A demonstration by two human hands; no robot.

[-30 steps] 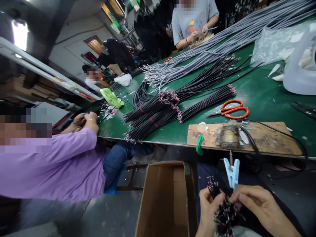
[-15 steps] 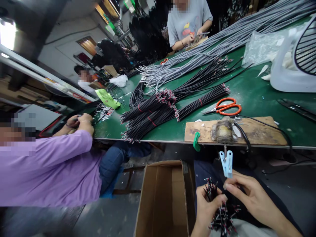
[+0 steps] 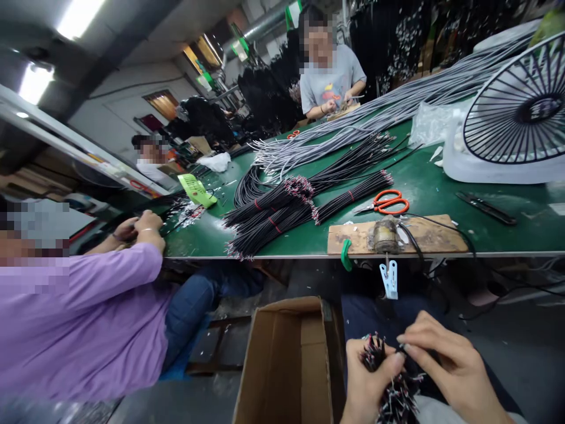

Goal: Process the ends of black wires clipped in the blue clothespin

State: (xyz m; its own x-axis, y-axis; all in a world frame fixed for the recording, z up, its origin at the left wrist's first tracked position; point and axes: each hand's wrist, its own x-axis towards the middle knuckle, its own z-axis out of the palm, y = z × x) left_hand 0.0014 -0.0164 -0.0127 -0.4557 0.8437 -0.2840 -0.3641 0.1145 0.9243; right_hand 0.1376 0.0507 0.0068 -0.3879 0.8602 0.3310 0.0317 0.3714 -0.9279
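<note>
My left hand [image 3: 368, 380] is closed round a bundle of short black cables [image 3: 395, 400], whose stripped ends show red and white wires. My right hand [image 3: 450, 365] pinches thumb and forefinger together beside my left thumb, on what looks like the dark end of one cable. Just beyond both hands, a light blue clothespin [image 3: 390, 281] hangs on the shaft of a small motor [image 3: 385, 237]. That motor is fixed to a wooden board [image 3: 432, 235] at the table edge, with a green clamp [image 3: 346, 254] at the board's left.
Tied black cable bundles [image 3: 273, 218] and long grey cables [image 3: 309, 144] lie on the green table [image 3: 424, 197]. Orange-handled scissors [image 3: 391, 201], black snips [image 3: 485, 207] and a fan [image 3: 521, 118] are there too. A cardboard box [image 3: 282, 359] stands below. Co-workers sit left and across.
The view has tilted up and shifted, bringing more of the fan into sight. My right fingers have moved away from beneath the clothespin to beside my left thumb. The left hand keeps the bundle.
</note>
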